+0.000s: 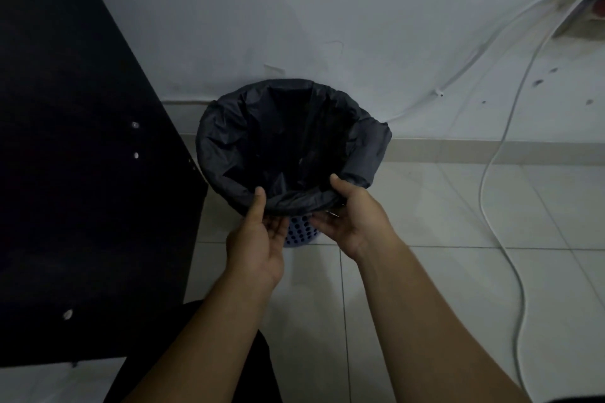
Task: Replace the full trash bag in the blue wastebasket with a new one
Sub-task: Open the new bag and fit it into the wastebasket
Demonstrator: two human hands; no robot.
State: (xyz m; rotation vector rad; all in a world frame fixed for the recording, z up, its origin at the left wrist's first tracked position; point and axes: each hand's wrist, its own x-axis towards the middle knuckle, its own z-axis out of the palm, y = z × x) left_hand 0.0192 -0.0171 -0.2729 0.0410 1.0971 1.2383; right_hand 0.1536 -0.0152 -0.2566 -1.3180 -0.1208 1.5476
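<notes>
A black trash bag (288, 137) lines the blue wastebasket (299, 232), its edge folded out over the rim all around. Only a small patch of the perforated blue wall shows below the bag, between my hands. The basket stands on the tiled floor against the white wall. My left hand (258, 239) pinches the bag's folded edge at the near rim, thumb on top and fingers underneath. My right hand (350, 216) grips the same near edge a little to the right, thumb over the rim. The inside of the bag is dark, so its contents cannot be made out.
A dark furniture panel (75, 154) stands close to the basket's left. White cables (491, 167) run down the wall and across the floor at right. Light floor tiles (458, 271) stretch out in front of and right of the basket.
</notes>
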